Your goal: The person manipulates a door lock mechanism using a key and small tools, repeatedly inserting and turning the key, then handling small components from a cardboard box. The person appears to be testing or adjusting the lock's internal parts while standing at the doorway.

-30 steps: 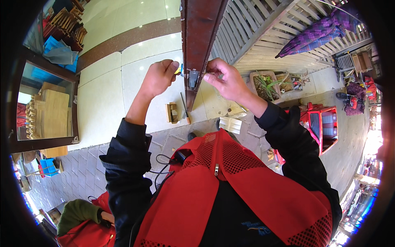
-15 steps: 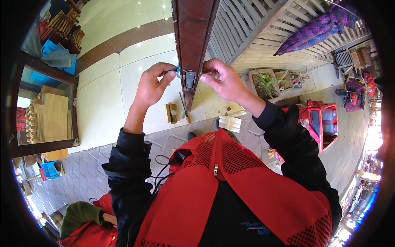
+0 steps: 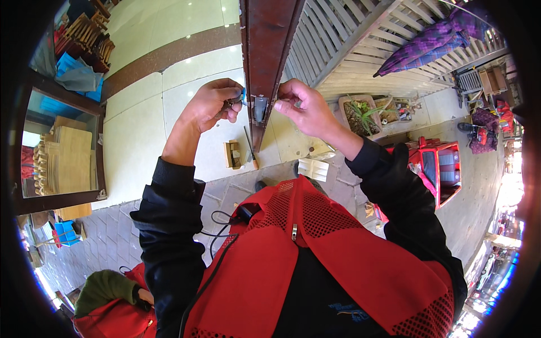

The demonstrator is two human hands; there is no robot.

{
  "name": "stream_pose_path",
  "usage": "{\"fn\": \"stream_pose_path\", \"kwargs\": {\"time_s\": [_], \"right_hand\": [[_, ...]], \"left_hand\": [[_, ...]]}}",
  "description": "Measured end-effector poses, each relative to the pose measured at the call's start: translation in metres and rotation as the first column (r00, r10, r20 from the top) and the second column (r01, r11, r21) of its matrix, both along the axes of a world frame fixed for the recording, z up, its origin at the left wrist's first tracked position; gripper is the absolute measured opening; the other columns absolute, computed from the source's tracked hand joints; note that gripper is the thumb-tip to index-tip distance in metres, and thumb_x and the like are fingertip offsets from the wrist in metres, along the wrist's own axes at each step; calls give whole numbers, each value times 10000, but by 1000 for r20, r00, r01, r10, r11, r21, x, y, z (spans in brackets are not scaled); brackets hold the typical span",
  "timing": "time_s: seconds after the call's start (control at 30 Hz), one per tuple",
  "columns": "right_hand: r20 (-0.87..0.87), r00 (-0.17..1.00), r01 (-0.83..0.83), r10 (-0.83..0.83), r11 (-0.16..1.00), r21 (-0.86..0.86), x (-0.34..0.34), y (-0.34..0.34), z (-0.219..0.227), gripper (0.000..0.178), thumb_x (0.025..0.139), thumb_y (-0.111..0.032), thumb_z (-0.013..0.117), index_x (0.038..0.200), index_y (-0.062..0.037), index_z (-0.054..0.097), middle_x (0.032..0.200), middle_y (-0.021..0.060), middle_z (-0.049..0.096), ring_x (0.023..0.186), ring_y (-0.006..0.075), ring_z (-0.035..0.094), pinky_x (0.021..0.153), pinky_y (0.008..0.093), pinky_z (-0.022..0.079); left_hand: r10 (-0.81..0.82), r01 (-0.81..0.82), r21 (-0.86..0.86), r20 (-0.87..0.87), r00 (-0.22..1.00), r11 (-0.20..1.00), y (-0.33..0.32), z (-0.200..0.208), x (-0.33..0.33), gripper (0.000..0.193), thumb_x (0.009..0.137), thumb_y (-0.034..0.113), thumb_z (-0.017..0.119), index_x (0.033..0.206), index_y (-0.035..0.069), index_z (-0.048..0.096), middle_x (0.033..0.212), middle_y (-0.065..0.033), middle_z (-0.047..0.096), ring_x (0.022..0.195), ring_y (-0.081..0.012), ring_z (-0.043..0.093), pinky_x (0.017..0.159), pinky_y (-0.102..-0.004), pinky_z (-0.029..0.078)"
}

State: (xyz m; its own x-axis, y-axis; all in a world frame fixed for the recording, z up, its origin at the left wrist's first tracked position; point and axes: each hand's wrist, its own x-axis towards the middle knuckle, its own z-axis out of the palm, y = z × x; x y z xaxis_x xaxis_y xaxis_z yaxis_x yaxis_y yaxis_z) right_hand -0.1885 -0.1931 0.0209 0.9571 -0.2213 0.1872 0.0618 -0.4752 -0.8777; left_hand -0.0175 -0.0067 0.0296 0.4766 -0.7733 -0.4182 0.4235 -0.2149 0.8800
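Note:
A dark brown door (image 3: 269,45) stands edge-on in front of me, with a grey metal lock plate (image 3: 260,109) set in its edge. At the door's left face my left hand (image 3: 211,104) is closed, pinching a small blue piece (image 3: 244,96) against the door. Dark metal bits show between its curled fingers, too small to name. On the opposite face my right hand (image 3: 303,108) pinches at lock height, thumb and forefinger together; what they grip is mostly hidden. Below the lock, a screwdriver (image 3: 255,162) and an open small cardboard box (image 3: 231,154) lie on the pale floor tiles.
An open white box (image 3: 313,169) lies near my feet. Right of the door are a slatted fence (image 3: 349,34), a planter (image 3: 360,115) and a red three-wheeled vehicle (image 3: 439,169). A glazed panel (image 3: 62,152) stands at left. Another person's green sleeve (image 3: 107,290) shows at lower left.
My left hand has turned at the wrist, its fingers now curled underneath, and the left forearm has swung slightly left. My right hand stays in place at the door.

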Motion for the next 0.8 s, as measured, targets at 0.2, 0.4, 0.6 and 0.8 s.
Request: {"fn": "stream_pose_path", "kwargs": {"time_s": [0.2, 0.4, 0.6, 0.8], "right_hand": [[29, 1000, -10, 9, 1000, 20, 1, 0, -1, 237, 917, -159, 694, 1039, 5, 575, 938, 88, 645, 855, 173, 631, 777, 320, 513], [38, 999, -9, 9, 1000, -14, 0, 0, -1, 223, 921, -162, 692, 1024, -6, 571, 910, 58, 626, 835, 140, 602, 760, 307, 492], [42, 999, -17, 17, 1000, 3, 0, 0, -1, 256, 916, -161, 691, 1050, 20, 571, 952, 122, 660, 863, 196, 658, 781, 333, 529], [24, 1000, -13, 12, 1000, 14, 0, -1, -2, 261, 915, -149, 689, 1061, 33, 572, 980, 149, 674, 868, 209, 677, 786, 335, 546]], "left_hand": [[-92, 92, 22, 453, 887, 995, 14, -5, -12, 153, 956, 119, 576, 1016, -22, 591, 821, -51, 603, 702, -133, 600, 632, -291, 537], [47, 63, -40, 991, -125, 997, 10, -22, -20, 198, 795, -32, 576, 982, 24, 613, 1005, -154, 661, 837, -351, 632, 751, -390, 540], [183, -176, -62, 125, 975, 982, 15, -18, -13, 226, 994, 232, 554, 926, 32, 633, 850, -74, 660, 745, -119, 594, 629, -280, 468], [-24, 66, -27, 752, 659, 997, 14, -21, -9, 144, 960, 162, 584, 900, 37, 624, 776, -61, 623, 715, -188, 582, 657, -320, 467]]}}
